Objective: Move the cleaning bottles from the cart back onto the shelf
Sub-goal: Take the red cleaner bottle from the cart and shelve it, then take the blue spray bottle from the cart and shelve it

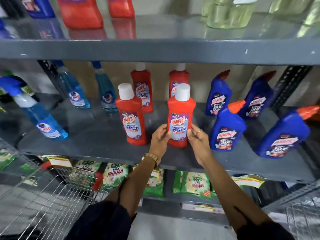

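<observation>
Both hands frame the red plastic Harpic bathroom-cleaner bottle with the white cap [181, 116], standing upright near the front edge of the grey metal middle shelf [97, 135]. The left hand [160, 137] cups its lower left side, fingers half-curled against the label; the right hand [197, 137] sits at three o'clock of the base, fingers loosely spread and just brushing the plastic. Neither hand squeezes; this reads as a settling touch, not a carry.

At nine o'clock of it stands a matching red bottle [132, 116], with two more behind at eleven and twelve. Blue angled-neck toilet-cleaner bottles [226, 129] crowd in at three o'clock.

To finish well, I'd turn the label square to the front, line it up with its neighbour, and draw both hands straight back so they don't tip it or clip the blue bottle nearby. The wire shopping cart [57, 193] waits at seven o'clock; what's left inside, I can't tell.
</observation>
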`<action>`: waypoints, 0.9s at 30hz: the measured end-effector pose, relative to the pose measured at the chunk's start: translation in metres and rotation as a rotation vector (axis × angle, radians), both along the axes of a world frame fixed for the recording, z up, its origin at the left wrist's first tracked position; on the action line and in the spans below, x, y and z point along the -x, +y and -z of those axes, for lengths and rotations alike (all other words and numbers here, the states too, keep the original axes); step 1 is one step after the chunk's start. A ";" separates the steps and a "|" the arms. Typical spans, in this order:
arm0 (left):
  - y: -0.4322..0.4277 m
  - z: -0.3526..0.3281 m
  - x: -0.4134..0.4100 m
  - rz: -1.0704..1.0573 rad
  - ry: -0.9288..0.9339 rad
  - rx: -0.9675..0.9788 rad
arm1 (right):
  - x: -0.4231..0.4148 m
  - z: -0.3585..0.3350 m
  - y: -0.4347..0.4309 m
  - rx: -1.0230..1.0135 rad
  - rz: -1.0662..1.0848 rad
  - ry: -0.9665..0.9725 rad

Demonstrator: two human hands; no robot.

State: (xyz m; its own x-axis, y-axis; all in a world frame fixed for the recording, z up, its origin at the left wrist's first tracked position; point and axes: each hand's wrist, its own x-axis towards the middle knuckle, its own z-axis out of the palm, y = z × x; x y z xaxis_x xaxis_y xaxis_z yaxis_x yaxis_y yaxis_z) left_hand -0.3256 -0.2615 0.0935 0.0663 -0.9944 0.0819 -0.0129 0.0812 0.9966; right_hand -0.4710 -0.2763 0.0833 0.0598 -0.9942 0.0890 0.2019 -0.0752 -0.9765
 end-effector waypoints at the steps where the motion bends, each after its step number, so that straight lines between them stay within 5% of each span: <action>1: -0.002 0.003 0.002 -0.014 0.000 -0.018 | 0.000 0.000 -0.001 -0.007 0.019 0.012; 5: 0.003 0.013 0.002 -0.049 0.005 -0.042 | -0.002 0.004 0.014 -0.053 0.133 0.096; 8: 0.021 0.016 -0.006 -0.059 0.037 -0.037 | -0.014 0.018 0.038 -0.197 0.398 -0.032; 12: 0.063 0.021 -0.037 -0.046 0.077 -0.031 | -0.051 0.022 0.091 -0.187 0.412 -0.076; 15: 0.110 0.024 -0.077 -0.046 0.021 -0.044 | -0.099 0.031 0.127 -0.164 0.245 0.058; 20: 0.186 0.038 -0.167 -0.338 -0.155 -0.058 | -0.187 0.042 0.174 -0.030 -0.151 0.336; 27: 0.291 0.115 -0.310 -0.930 0.145 -0.577 | -0.324 0.072 0.227 0.052 -0.682 0.673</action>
State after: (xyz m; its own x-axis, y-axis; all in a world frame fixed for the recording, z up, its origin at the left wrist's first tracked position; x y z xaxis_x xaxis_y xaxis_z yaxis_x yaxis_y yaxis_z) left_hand -0.0151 0.0297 -0.0219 0.7801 -0.4377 -0.4471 0.2921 -0.3772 0.8789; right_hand -0.1468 -0.0489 0.0116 0.6790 -0.7221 -0.1322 -0.3839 -0.1958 -0.9024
